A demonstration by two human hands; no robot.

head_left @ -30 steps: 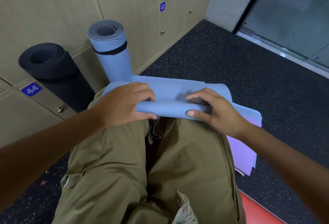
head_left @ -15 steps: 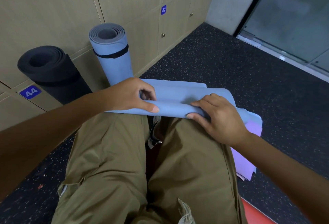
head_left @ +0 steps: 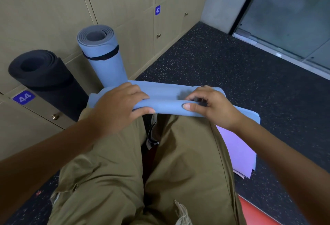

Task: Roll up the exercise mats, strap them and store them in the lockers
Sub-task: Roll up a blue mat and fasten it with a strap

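With both our left hand [head_left: 117, 107] and right hand [head_left: 212, 107] clenched around the blue mat [head_left: 166, 102], uneven pressure under our fingers [head_left: 141, 97] could skew or loosen the roll.

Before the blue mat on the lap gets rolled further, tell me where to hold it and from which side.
Hold the blue mat at the rolled near edge, from above, one grip toward each end, as the left hand and right hand do now. The roll is thin, lies crosswise over the knees, and its loose sheet trails away, so thumbs under and fingers over would likely keep it tight.
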